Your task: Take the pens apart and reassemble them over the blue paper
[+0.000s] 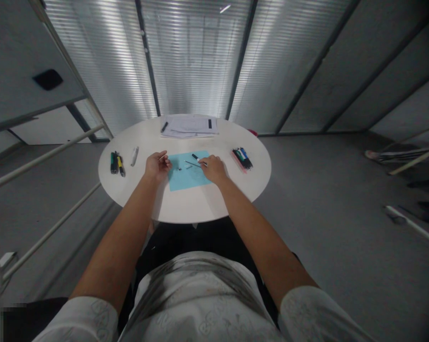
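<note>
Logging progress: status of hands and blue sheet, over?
Left hand curled at left edge of blue sheet. Right hand over right side, by pen, grip unclear. Sheet flat, small bits on it.

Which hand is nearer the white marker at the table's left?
Left. The left hand is to the right of the white marker, apart from it; the right hand is farther, at the right edge of the blue sheet.

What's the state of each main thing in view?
Left hand, half-curled
Right hand, curled, grip unclear
Thin rod, held or lying, unclear
Blue sheet, flat
Papers, stacked unevenly
White marker, lying apart
Left pens, bunched
Right pens, bunched
Blinds, lowered
</note>
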`<state>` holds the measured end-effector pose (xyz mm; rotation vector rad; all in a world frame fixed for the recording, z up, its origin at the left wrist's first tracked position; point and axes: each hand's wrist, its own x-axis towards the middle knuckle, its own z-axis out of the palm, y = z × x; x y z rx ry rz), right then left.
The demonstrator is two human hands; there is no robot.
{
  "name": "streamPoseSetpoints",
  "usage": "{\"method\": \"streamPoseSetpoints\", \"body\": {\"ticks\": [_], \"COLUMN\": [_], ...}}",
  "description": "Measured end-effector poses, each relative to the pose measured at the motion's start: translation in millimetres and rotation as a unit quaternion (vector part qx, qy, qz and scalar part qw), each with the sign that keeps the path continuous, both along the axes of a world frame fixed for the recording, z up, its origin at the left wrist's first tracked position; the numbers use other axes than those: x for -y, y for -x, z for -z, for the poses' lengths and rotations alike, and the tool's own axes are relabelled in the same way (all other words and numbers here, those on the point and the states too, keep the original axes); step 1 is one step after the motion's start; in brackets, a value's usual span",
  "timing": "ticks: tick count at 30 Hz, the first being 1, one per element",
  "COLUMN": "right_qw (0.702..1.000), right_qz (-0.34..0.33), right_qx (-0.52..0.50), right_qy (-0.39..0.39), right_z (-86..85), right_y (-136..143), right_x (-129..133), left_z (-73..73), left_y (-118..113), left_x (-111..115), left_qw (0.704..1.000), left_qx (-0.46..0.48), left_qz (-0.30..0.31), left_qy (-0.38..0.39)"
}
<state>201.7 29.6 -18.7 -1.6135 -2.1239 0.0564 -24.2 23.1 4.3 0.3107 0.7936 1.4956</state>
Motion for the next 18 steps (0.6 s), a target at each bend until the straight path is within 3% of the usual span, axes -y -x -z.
{"method": "streamPoseSetpoints", "body": {"ticks": [6,11,18], "right_qw": [0.999,0.991,0.934], "right_qz": [-0.009,-0.023,-0.009], "right_qx": [-0.035,-0.131,-0.353], "right_qy": [-0.007,-0.03,-0.058], "right_z": [4.5,11.8,19.9], "right_y": [-3,-5,-10], "right_x": [-5,-16,-34], "left_z": [1.3,2.8,2.4], "left_y": [0,1,2], "left_x": [-1,-2,-1], "left_qw": [1.0,1.0,1.0], "left_qx": [0.001,-0.003,-0.002], "left_qz": [0.003,0.004,0.009], "left_qy": [0.002,-0.001,-0.003]}}
